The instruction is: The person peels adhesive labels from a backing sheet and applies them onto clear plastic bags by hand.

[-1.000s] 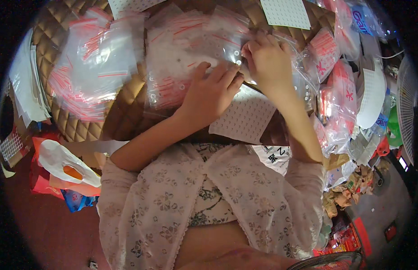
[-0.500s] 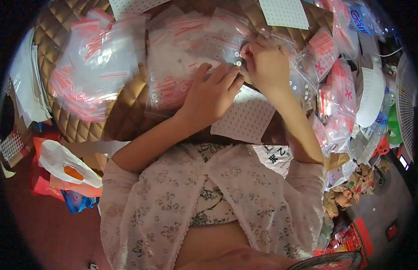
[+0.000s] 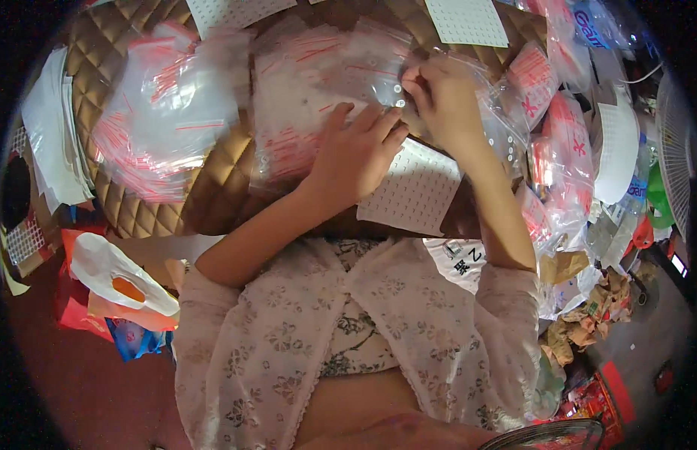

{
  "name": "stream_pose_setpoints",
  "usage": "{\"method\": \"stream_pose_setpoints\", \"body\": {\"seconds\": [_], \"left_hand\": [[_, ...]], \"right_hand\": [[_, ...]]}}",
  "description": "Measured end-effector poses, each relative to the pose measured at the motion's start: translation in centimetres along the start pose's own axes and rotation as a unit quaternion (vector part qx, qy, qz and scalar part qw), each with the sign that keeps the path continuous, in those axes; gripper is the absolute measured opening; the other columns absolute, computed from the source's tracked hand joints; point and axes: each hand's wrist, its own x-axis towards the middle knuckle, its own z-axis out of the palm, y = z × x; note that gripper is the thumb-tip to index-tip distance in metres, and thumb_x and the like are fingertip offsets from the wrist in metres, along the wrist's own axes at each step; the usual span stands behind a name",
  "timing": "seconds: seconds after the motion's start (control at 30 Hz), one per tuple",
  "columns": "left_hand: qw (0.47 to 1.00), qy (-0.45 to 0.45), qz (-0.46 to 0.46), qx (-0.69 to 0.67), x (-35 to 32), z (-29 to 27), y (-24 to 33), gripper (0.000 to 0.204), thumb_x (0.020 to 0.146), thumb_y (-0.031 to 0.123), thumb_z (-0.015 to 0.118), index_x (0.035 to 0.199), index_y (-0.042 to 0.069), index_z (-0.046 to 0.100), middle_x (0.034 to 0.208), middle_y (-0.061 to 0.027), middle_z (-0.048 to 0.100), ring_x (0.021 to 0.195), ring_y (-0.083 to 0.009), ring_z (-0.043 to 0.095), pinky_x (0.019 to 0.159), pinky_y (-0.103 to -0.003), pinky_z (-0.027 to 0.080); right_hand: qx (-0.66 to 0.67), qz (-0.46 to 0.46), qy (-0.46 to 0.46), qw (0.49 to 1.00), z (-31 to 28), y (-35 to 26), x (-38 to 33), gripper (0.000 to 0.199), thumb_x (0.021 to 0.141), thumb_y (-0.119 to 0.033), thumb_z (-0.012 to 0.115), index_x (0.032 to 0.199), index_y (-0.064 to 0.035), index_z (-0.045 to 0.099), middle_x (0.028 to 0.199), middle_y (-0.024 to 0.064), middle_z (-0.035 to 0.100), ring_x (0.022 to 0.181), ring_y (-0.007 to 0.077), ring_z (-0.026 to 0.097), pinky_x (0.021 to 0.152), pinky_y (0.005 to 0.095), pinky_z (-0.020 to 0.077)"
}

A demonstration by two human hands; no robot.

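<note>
My right hand is closed in a pinch at the upper edge of a small clear zip bag. Two small white round pieces show beside its fingertips. Lower and to the left, my left hand rests with its fingers apart, the fingertips beside the bag's lower part. Under the left hand spreads a pile of clear zip bags with red closure strips and small white round pieces. A white sheet printed with rows of small marks lies between my forearms.
Another heap of zip bags covers the left of the quilted brown surface. White sheets lie at the far edge. Bundled bags, bottles and a fan crowd the right side. Bags stand at lower left.
The view has shifted slightly. My right thumb and fingers have moved a little at the bag's edge, while my left hand stays in nearly the same place.
</note>
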Motion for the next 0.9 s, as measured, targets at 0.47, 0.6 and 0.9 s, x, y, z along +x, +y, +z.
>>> {"method": "stream_pose_setpoints", "body": {"seconds": [0.47,0.6,0.9], "left_hand": [[1.000,-0.001,0.002,0.006,0.1,0.2,0.0,0.023,0.077,0.017,0.056,0.098,0.008,0.062,0.110,-0.0050,0.057,0.103,-0.0201,0.051,0.091,-0.048,0.035],[0.999,-0.018,0.002,0.026,-0.1,0.2,0.1,0.026,0.078,0.017,0.056,0.101,0.008,0.061,0.114,-0.0061,0.057,0.105,-0.0205,0.050,0.093,-0.050,0.035],[0.997,-0.070,-0.008,-0.001,-0.4,-1.0,0.2,0.032,0.079,0.017,0.062,0.110,0.013,0.062,0.124,-0.0024,0.053,0.112,-0.0215,0.048,0.095,-0.052,0.031]], "right_hand": [[-0.234,-0.054,-0.007,0.971,-0.2,-0.9,-0.6,0.009,0.074,-0.015,0.064,0.083,-0.0126,0.064,0.082,0.0016,0.062,0.085,0.0226,0.057,0.072,0.0398,0.0380],[-0.262,-0.009,0.005,0.965,-1.0,-1.1,0.8,0.022,0.068,-0.024,0.073,0.082,-0.0121,0.060,0.080,0.0015,0.062,0.081,0.0220,0.057,0.071,0.0399,0.0379],[-0.076,0.055,0.000,0.996,-2.0,3.3,-0.4,0.048,0.055,-0.037,0.082,0.079,-0.0076,0.053,0.074,0.0069,0.057,0.073,0.0282,0.056,0.064,0.0393,0.0419]]}}
